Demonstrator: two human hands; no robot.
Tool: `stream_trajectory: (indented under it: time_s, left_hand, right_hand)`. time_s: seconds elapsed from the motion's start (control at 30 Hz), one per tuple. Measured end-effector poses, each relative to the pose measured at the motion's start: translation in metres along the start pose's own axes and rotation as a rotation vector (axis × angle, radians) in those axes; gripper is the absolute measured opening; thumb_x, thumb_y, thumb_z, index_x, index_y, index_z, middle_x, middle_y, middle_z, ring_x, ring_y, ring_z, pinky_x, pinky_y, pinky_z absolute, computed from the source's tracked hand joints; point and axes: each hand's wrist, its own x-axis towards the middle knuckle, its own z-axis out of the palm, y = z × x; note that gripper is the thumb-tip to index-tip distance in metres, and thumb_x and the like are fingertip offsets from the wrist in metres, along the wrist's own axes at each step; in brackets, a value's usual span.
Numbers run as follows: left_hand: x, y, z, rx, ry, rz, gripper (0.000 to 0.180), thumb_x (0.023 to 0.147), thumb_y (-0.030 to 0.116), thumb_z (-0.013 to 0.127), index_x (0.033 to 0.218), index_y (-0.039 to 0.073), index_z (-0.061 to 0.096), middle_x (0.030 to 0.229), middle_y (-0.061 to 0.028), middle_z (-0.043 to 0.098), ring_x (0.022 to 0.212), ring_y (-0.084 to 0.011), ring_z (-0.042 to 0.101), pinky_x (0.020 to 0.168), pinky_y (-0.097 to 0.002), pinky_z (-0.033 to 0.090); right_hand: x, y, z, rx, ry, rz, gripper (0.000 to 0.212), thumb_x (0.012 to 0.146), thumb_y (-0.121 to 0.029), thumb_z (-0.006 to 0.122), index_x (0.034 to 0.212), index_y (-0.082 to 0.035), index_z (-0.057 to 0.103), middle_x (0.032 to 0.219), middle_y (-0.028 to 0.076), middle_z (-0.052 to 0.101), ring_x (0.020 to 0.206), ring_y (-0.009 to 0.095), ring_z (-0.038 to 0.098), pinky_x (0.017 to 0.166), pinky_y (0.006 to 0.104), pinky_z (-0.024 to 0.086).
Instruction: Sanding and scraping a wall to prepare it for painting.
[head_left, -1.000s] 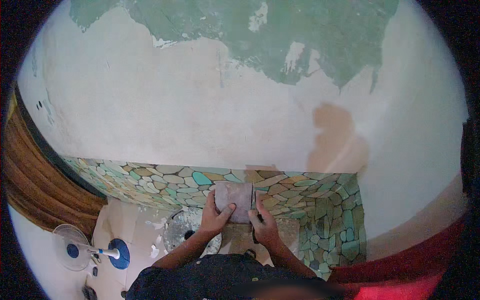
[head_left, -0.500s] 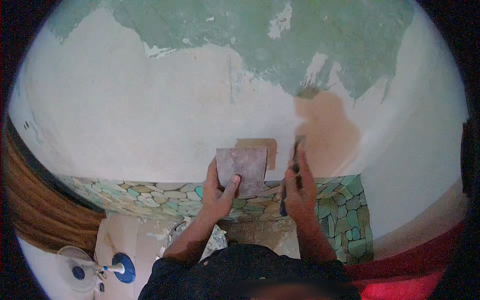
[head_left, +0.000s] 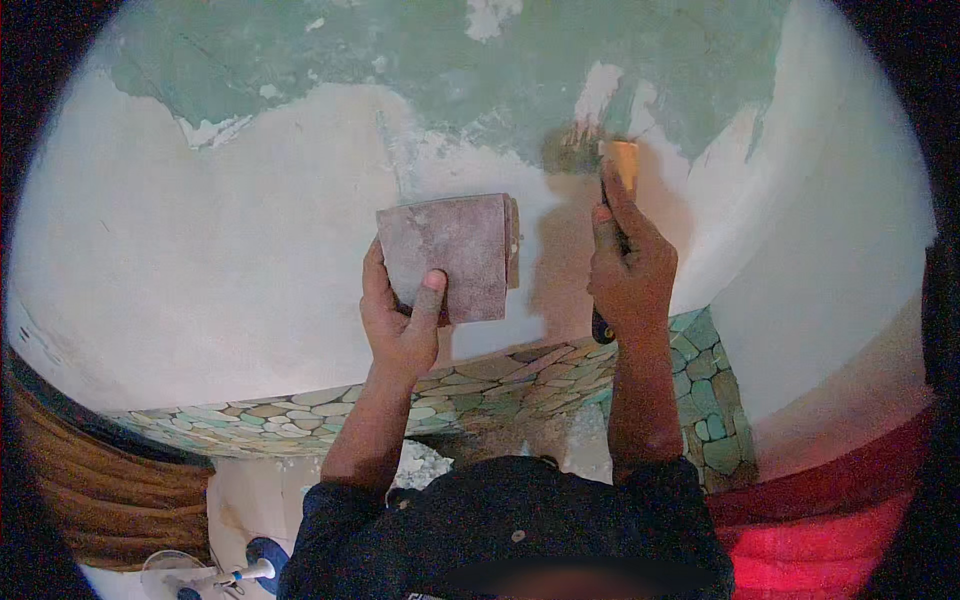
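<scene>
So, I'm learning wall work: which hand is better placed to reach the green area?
Right hand, probably: it holds a bladed tool near the green area; the left hand holds a squarish plate lower down.

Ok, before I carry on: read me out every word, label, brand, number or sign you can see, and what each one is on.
None can be read.
Flat square plate in the left hand: no lettering to be made out.
Scraper in the right hand: none to be made out.
Dark shirt: a pale mark at the picture's lower edge, too small and cut off to tell whether it is lettering.
</scene>
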Motion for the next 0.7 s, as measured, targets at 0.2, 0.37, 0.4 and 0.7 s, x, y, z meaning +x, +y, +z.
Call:
stream_trajectory:
  time_s: [0.2,0.37,0.4,0.7]
  left_hand:
    - [0.011,-0.018,0.014,0.106,0.133,0.18,0.058,0.085,0.025,0.064,0.126,-0.004,0.035,0.11,-0.0177,0.053,0.099,-0.0221,0.054,0.086,-0.0337,0.044]
    - [0.011,-0.02,0.018,0.078,0.185,0.087,0.067,0.08,0.028,0.07,0.128,0.001,0.032,0.117,-0.0146,0.046,0.107,-0.0234,0.048,0.093,-0.0371,0.039]
    - [0.013,-0.021,0.022,0.069,0.199,0.109,0.068,0.08,0.029,0.07,0.128,0.001,0.032,0.118,-0.0146,0.045,0.108,-0.0235,0.047,0.093,-0.0374,0.039]
    - [0.013,-0.025,0.023,0.108,0.196,0.175,0.06,0.084,0.02,0.065,0.127,-0.003,0.03,0.113,-0.0169,0.049,0.102,-0.0221,0.052,0.089,-0.0342,0.042]
  right_hand:
    - [0.015,-0.005,0.002,-0.027,-0.013,-0.095,0.049,0.084,-0.007,0.057,0.131,-0.019,0.05,0.065,0.016,0.056,0.054,0.023,0.055,0.054,0.0339,0.046]
    - [0.01,0.001,-0.002,-0.083,-0.022,-0.175,0.046,0.086,-0.003,0.057,0.129,-0.018,0.052,0.068,0.009,0.058,0.057,0.01,0.046,0.057,0.0246,0.043]
    - [0.009,0.005,-0.005,-0.089,-0.058,-0.159,0.046,0.086,-0.002,0.056,0.129,-0.017,0.052,0.067,0.009,0.057,0.056,0.01,0.045,0.057,0.0247,0.043]
    - [0.014,0.008,-0.007,-0.024,-0.125,-0.128,0.044,0.083,0.003,0.056,0.125,-0.013,0.056,0.077,0.012,0.065,0.058,0.013,0.054,0.056,0.0249,0.044]
